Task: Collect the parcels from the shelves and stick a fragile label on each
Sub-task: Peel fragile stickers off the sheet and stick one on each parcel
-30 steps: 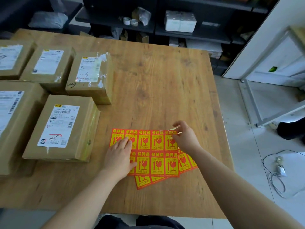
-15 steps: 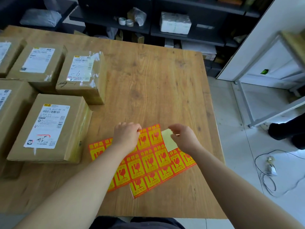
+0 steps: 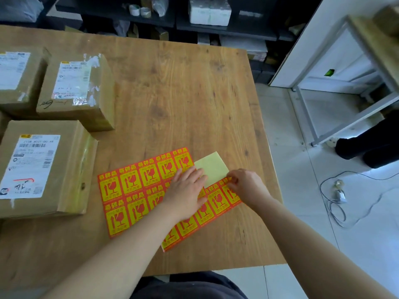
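A sheet of red-and-yellow fragile labels point(image 3: 138, 190) lies tilted on the wooden table point(image 3: 183, 93). At its upper right corner a pale yellow bare patch of backing point(image 3: 212, 167) shows. My left hand point(image 3: 186, 190) presses flat on the sheet with straight fingers. My right hand point(image 3: 246, 185) pinches the top edge of a label at the sheet's right end, just below the bare patch. Brown parcels stand to the left: one near me point(image 3: 43, 167), one behind it point(image 3: 79, 91), and a third at the left edge point(image 3: 15, 78).
Dark shelves point(image 3: 216, 26) run behind the table, holding tape rolls point(image 3: 140, 10) and a white foam block point(image 3: 208, 10). To the right are a white metal frame point(image 3: 345, 100), a cable on the tiled floor point(image 3: 339, 197), and a person's dark shoes point(image 3: 371, 143).
The sheet has turned counter-clockwise and shifted. My left hand went from curled at the sheet's top to flat on its middle. More bare backing shows, and my right hand now pinches a lower label.
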### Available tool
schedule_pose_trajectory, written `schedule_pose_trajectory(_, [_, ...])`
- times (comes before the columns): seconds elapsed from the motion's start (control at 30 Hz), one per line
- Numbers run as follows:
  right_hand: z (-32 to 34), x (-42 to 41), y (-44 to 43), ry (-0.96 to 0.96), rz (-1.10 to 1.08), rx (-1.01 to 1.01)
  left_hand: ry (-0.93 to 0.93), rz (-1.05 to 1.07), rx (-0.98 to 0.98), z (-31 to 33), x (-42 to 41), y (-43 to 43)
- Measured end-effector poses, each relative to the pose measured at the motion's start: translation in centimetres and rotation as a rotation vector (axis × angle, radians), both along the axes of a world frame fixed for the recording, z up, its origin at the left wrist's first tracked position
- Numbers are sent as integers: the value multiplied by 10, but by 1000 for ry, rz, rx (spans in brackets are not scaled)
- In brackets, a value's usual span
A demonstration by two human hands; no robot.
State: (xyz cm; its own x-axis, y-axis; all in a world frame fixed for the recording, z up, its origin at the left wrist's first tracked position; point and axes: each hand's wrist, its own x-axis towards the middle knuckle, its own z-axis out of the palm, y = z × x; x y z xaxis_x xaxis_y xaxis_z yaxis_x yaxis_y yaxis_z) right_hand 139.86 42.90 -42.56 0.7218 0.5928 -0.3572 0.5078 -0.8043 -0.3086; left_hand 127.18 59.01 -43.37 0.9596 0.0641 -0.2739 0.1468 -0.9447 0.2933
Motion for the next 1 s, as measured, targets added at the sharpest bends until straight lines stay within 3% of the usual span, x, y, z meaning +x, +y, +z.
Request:
schedule_pose_trajectory(0.17, [-3,-12,-12,89,-2,22,75,-115,87,-13,-8,-8])
schedule_pose_trajectory(0.3, [-1,-9,-23,50,1,112,99,-167,135,-17,-12,-3])
schedule_pose_trajectory(0.67, [-3,-15,-26,4,110,123,110,-163,130,-18,-12,-1])
schedule_pose_trajectory(1.0, [0,-9,-24,85,42,122,134,-161,125,-16,-11,-3])
